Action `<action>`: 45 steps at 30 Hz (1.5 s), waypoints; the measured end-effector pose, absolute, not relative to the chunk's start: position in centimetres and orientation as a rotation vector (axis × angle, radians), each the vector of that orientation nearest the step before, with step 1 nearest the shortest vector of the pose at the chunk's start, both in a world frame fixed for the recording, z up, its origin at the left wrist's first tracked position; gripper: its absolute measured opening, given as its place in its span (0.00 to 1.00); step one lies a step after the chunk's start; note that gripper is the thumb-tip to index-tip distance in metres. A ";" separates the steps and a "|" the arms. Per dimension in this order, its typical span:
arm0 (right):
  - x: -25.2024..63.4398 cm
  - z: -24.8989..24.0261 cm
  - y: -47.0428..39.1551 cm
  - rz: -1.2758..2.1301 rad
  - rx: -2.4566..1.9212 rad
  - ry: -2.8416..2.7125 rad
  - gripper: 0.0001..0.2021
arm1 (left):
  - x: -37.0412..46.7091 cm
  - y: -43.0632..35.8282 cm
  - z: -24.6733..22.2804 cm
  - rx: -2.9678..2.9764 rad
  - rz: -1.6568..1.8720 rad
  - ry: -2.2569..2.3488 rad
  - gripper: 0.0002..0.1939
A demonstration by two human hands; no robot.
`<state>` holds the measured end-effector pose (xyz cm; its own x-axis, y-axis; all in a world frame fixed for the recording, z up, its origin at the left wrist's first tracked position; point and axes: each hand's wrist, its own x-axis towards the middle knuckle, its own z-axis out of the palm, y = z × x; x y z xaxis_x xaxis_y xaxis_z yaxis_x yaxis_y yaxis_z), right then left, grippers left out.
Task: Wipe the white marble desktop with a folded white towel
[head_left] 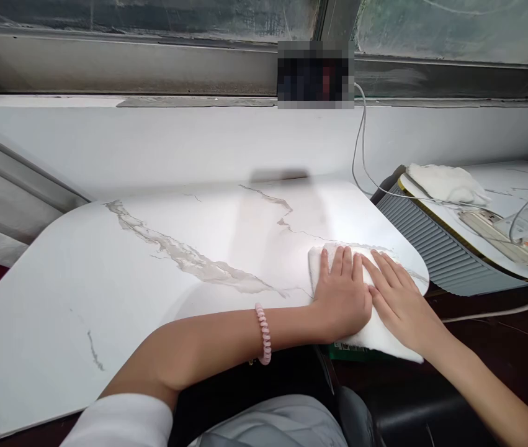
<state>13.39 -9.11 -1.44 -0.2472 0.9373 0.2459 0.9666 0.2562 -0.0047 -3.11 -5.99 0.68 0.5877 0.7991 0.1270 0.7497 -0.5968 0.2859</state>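
Observation:
A white cloth (380, 332) lies spread over the right end of the white marble-patterned table (152, 279), one corner hanging past the front edge. My left hand (344, 295) rests flat on the cloth with its fingers apart, pointing away from me. Beside it, my right hand (401, 301) also presses on the cloth, fingers stretched out and angled up to the left. The two hands touch or nearly touch near the thumbs. A pink coiled band (264, 333) sits round my left wrist.
To the right, a ribbed side cabinet (431, 242) carries a folded white cloth (447, 183) and a power strip (501, 236) with cables. A thin white cable (363, 136) hangs from the windowsill. Behind the table stands a white wall (175, 143).

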 end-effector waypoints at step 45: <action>9.6 -0.2 11.7 -0.156 -1.823 -2.417 0.29 | -4.8 11.9 0.2 2.443 0.383 1.616 0.30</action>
<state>9.62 11.72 -0.18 -0.2727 0.9505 0.1491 0.9617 0.2735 0.0161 -4.79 11.91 0.23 0.3735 0.9210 0.1110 0.8727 -0.3895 0.2946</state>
